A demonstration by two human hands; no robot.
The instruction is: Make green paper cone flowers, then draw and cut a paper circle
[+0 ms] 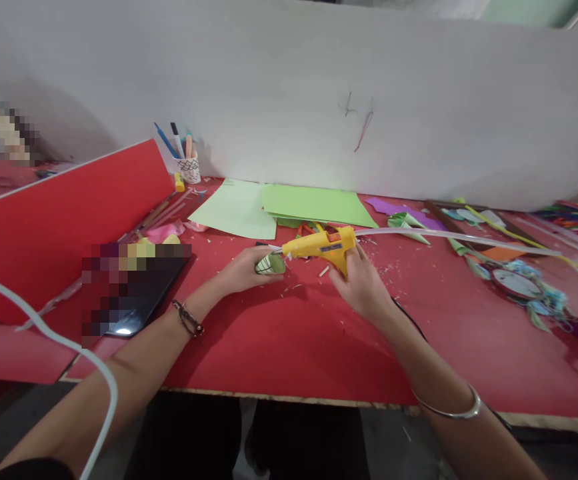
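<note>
My right hand (363,283) is wrapped round the handle of a yellow glue gun (321,245), whose nozzle points left. A long clear glue stick (459,238) sticks out of the gun's back to the right. My left hand (243,270) pinches a small green paper cone (270,264) right at the nozzle tip. Both hands rest low over the red table (289,347), near its middle.
Light green paper sheets (289,207) lie behind the hands. A red sheet (63,220) leans at left over a dark tablet (143,293). A pen cup (189,167) stands by the white wall. Paper scraps, a round mirror (516,283) and coloured sticks crowd the right. A white cable (43,333) crosses front left.
</note>
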